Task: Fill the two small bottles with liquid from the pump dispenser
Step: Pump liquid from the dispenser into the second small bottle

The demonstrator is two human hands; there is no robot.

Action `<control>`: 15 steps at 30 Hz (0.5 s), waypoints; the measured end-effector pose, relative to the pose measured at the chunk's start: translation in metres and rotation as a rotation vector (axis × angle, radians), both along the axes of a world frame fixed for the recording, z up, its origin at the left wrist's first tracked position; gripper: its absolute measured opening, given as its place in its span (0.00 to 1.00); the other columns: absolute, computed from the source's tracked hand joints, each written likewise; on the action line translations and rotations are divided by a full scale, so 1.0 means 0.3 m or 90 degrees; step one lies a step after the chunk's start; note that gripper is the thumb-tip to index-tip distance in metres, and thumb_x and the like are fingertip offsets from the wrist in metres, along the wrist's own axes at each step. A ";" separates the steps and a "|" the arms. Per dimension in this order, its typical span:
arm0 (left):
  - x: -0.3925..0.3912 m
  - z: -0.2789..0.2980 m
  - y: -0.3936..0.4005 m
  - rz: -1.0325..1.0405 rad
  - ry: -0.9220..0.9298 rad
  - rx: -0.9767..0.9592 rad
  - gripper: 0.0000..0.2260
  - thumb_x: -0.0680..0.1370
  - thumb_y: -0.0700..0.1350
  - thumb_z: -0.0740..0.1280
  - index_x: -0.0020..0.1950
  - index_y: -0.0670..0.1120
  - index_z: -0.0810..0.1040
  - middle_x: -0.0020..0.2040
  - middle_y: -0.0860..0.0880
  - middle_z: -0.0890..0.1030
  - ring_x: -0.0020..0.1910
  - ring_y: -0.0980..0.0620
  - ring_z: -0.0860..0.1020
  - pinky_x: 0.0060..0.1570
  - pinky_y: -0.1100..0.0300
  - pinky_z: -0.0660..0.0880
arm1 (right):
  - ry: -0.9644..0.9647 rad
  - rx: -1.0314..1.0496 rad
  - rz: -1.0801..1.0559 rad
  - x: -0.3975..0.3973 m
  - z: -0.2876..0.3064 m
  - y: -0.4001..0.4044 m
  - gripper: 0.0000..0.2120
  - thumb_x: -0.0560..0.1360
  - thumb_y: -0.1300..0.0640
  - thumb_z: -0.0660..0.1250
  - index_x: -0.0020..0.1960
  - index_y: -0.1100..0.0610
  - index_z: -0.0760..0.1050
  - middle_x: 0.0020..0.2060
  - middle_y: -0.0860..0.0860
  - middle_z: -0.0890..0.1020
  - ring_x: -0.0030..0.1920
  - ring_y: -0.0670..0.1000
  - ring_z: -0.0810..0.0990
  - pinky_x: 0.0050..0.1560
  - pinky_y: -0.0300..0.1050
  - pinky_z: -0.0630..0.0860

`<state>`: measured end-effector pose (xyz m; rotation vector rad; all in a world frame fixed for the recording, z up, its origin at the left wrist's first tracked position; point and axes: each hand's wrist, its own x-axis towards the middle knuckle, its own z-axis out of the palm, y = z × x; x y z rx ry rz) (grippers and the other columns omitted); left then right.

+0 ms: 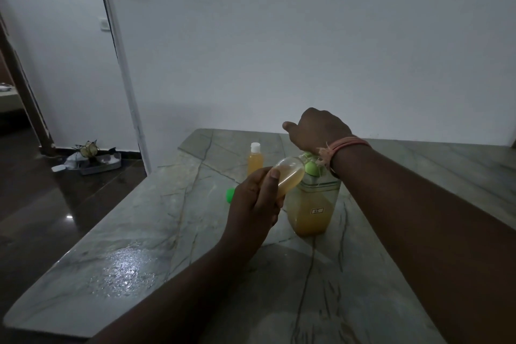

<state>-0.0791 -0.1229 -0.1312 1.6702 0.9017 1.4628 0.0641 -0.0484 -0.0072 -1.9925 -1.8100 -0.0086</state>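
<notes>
My left hand (255, 198) grips a small clear bottle (290, 176), tilted with its mouth up against the green pump head (311, 167); amber liquid partly fills it. The pump dispenser (314, 204), a clear jar of amber liquid with a small label, stands on the marble table (139, 232). My right hand (315, 130) sits on top of the pump with the wrist bent down; its fingers are hidden behind the hand. A second small bottle (255, 160), capped white and filled with amber liquid, stands upright behind. A green cap (230, 195) lies on the table left of my left hand.
The table's left edge drops to a dark glossy floor (42, 204). A tray with small items (93, 159) lies on the floor by the wall. A white wall stands right behind the table. A shiny patch (122, 268) marks the near left tabletop.
</notes>
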 end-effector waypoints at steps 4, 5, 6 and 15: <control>-0.001 0.005 -0.003 -0.006 -0.009 0.007 0.13 0.84 0.52 0.58 0.56 0.46 0.78 0.33 0.50 0.77 0.27 0.55 0.74 0.26 0.63 0.71 | -0.025 0.012 0.028 -0.008 0.013 0.015 0.20 0.79 0.40 0.60 0.42 0.57 0.70 0.39 0.51 0.75 0.44 0.56 0.76 0.45 0.46 0.71; -0.001 0.006 0.000 -0.007 -0.012 0.009 0.14 0.83 0.53 0.58 0.56 0.46 0.78 0.33 0.50 0.77 0.27 0.55 0.74 0.25 0.63 0.71 | -0.002 0.024 0.032 -0.006 0.002 0.025 0.22 0.79 0.39 0.60 0.41 0.57 0.73 0.38 0.51 0.78 0.43 0.56 0.78 0.45 0.46 0.73; -0.001 0.007 0.004 -0.008 -0.013 0.010 0.14 0.82 0.54 0.58 0.56 0.46 0.78 0.32 0.50 0.77 0.27 0.56 0.74 0.25 0.63 0.70 | 0.029 0.031 0.029 -0.003 -0.011 0.036 0.23 0.78 0.39 0.60 0.40 0.57 0.76 0.38 0.51 0.81 0.42 0.56 0.80 0.46 0.47 0.75; 0.001 0.007 -0.003 -0.012 -0.010 0.001 0.12 0.84 0.51 0.58 0.57 0.47 0.78 0.33 0.50 0.77 0.28 0.54 0.74 0.26 0.62 0.71 | 0.031 -0.002 0.009 0.010 -0.010 0.027 0.20 0.78 0.40 0.60 0.41 0.56 0.74 0.43 0.53 0.82 0.47 0.57 0.81 0.49 0.47 0.75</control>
